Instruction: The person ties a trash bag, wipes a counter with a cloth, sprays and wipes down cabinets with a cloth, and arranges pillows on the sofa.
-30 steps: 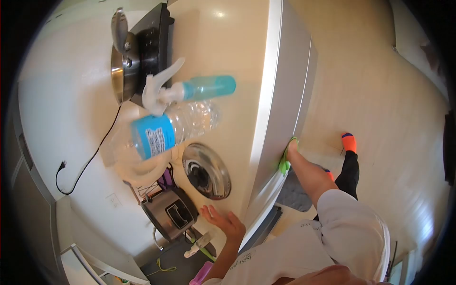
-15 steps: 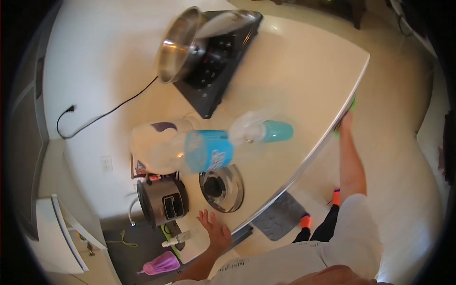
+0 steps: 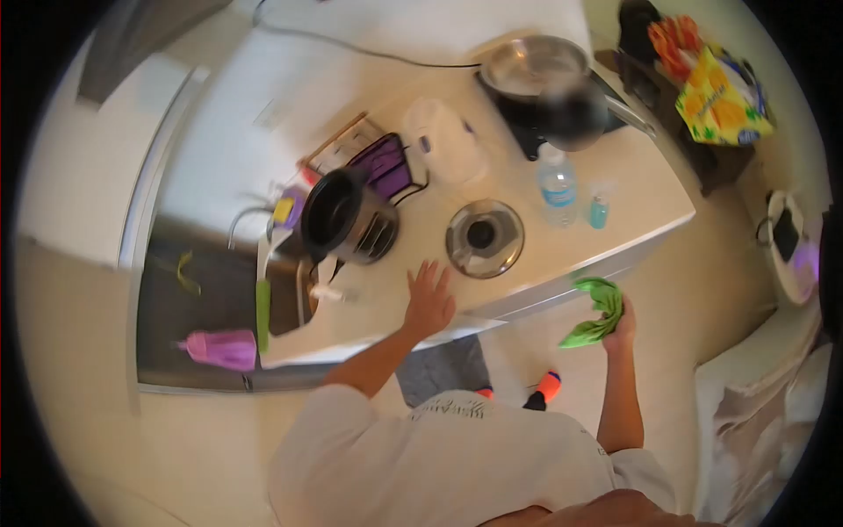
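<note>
My left hand (image 3: 430,301) rests on the near edge of the white counter (image 3: 413,237), fingers spread, just left of a round glass pot lid (image 3: 486,239) with a black knob. In my right hand (image 3: 621,325) is a bunched green cloth (image 3: 598,313), held in front of the counter, over the floor. Behind it on the counter stand a clear water bottle (image 3: 557,189) with a blue label and a small teal bottle (image 3: 599,212). A grey pot-shaped cooker (image 3: 378,230) with a dark inside is beyond my left hand.
At the back right, a steel pan (image 3: 534,66) sits on a black induction cooktop (image 3: 509,114). A large white jug (image 3: 446,145) stands near the wall. Left are the sink (image 3: 285,303), a pink cloth (image 3: 221,349) and a green strip (image 3: 262,316). A grey mat (image 3: 443,369) lies on the floor.
The view has swung round and levelled. My right hand has come away from the counter's edge with the green cloth, which now shows fully. My left hand is now on the counter.
</note>
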Tool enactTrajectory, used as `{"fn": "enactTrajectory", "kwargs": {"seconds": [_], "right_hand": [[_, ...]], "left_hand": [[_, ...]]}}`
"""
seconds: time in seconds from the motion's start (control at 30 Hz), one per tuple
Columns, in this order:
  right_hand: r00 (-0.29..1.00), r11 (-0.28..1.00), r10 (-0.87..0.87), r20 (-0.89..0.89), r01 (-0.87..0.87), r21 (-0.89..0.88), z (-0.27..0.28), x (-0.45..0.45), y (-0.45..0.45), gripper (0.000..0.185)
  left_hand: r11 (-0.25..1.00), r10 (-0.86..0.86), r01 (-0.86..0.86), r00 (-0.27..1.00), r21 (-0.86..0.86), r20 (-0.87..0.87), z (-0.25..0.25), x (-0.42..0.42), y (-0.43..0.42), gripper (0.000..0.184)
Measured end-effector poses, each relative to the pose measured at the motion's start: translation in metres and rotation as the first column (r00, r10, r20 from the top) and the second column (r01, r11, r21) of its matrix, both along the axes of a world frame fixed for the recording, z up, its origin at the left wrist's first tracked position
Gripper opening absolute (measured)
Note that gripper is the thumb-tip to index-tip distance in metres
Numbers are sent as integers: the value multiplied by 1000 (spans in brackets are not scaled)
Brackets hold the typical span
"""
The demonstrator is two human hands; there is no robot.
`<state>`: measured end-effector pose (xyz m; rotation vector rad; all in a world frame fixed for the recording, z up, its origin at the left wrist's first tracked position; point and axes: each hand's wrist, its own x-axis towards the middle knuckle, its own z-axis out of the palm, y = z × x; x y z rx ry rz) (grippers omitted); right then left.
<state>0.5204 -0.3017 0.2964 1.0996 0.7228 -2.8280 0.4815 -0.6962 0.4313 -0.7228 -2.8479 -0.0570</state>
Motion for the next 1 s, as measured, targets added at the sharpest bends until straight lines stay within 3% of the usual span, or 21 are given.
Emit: {"fn": "enactTrajectory", "kwargs": {"seconds": [0.13, 0.23, 0.27, 0.37, 0.43, 0.53, 0.6, 0.63, 0.67, 0.7, 0.77, 0.83, 0.9, 0.97, 1.0], "right_hand": [[991, 979, 125, -49, -115, 169, 81, 3, 4, 19], [989, 955, 127, -73, -101, 279, 127, 11, -37, 18], [975, 935, 206, -80, -172, 311, 142, 16, -53, 18], [916, 853, 355, -189, -235, 466, 190, 27, -117, 24], [841, 710, 471, -265, -183, 680, 218, 20, -161, 27], [735, 659, 610, -296, -263, 705, 282, 10, -224, 24], [663, 564, 634, -398, -44, 825, 268, -21, -266, 21], [686, 327, 694, -219, -29, 944, 265, -35, -282, 25], [620, 402, 721, -311, -9, 915, 271, -34, -288, 30], [630, 289, 758, -170, -91, 953, 266, -36, -296, 42], [756, 100, 654, 5, -93, 991, 224, -36, -309, 72], [685, -20, 697, 211, -276, 961, 218, 2, -299, 78], [654, 88, 735, 181, -355, 931, 209, 57, -279, 70], [693, 329, 719, 57, -411, 850, 186, 113, -249, 61], [750, 136, 616, 239, -401, 906, 174, 146, -232, 53]], "left_hand": [[998, -9, 12, 998, 69, -55, 3, 5, -5, 61], [996, 17, -6, 993, 90, -120, 3, 9, -8, 63], [996, 19, -6, 990, 94, -141, 3, 15, -6, 63], [946, 159, -123, 982, 300, -98, 6, 38, 0, 66], [905, 205, -163, 977, 393, -67, 10, 58, 2, 68], [794, 151, -101, 988, 600, -34, 3, 96, -16, 71], [730, 89, -59, 996, 681, -8, -10, 109, -21, 73], [722, 86, -68, 996, 688, 8, -15, 115, -25, 74], [689, 31, -48, 999, 723, 37, -17, 118, -28, 72], [658, -12, -45, 997, 751, 71, -18, 120, -31, 71], [461, -113, -215, 948, 861, 297, -22, 122, -25, 64], [495, -234, -212, 901, 842, 365, -28, 116, -24, 59], [484, -349, -209, 845, 850, 406, -32, 118, -12, 56], [449, -473, -188, 779, 873, 411, -22, 127, 0, 53], [465, -523, -227, 709, 856, 473, -30, 127, 7, 48]]}}
